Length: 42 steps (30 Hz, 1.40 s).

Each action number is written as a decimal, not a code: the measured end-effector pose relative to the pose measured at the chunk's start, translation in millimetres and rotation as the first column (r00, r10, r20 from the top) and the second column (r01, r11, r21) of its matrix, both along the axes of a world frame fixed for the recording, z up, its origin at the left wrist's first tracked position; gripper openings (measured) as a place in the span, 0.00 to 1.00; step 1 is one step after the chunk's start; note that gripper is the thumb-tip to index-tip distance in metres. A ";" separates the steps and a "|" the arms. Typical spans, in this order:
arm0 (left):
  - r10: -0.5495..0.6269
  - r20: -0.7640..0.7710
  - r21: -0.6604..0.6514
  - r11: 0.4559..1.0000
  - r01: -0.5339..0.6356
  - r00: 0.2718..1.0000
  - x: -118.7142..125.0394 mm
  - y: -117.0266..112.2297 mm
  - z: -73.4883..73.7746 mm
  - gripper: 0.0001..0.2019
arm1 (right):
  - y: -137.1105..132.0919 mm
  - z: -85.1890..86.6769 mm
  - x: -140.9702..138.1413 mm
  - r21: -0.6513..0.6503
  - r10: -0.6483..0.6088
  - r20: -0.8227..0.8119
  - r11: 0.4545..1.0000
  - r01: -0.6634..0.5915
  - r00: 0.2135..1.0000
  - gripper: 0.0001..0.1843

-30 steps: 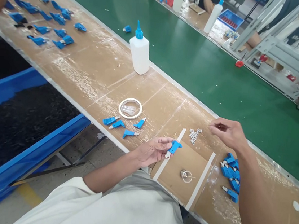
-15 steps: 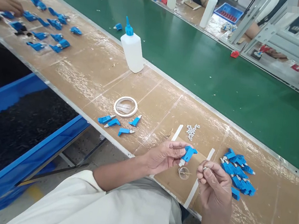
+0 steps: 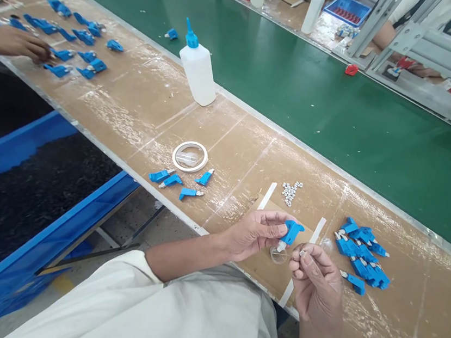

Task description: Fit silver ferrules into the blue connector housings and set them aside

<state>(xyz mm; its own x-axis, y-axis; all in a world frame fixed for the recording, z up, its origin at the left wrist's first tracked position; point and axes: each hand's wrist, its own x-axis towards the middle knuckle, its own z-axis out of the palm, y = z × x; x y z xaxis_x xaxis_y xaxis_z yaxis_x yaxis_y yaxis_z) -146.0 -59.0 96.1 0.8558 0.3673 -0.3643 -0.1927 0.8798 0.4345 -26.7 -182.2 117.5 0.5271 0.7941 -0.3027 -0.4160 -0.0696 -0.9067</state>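
My left hand is closed around one end of a blue plastic part, whose whitish tip points down toward me. Close to its right, my right hand pinches a small pale grey piece between thumb and fingers. Below the blue part, a small clear round dish rests on a cardboard sheet held by strips of white tape. Several small grey pieces lie heaped beyond the cardboard. To the right of my right hand is a pile of similar blue parts.
A roll of white tape lies left of my hands, with several blue parts before it. A white squeeze bottle stands by the green belt. At far left, another person's hand reaches among more blue parts.
My right hand has come nearer to the blue part in my left hand. The other person's hand at far left has moved right and toward the table's near edge.
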 end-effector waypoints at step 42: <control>0.050 -0.089 0.386 0.922 -0.012 0.995 -3.3 -1.2 -8.4 0.27 | 0.9 -7.5 -11.5 -0.035 -0.008 0.339 0.999 0.021 0.941 0.08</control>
<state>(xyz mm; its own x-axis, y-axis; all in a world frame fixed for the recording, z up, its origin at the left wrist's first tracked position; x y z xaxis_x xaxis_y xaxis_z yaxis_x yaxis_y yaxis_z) -149.2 -60.1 87.7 0.8099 0.5212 -0.2693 -0.1578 0.6357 0.7557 -38.2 -181.2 110.0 0.6154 0.7768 -0.1335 -0.0857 -0.1024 -0.9910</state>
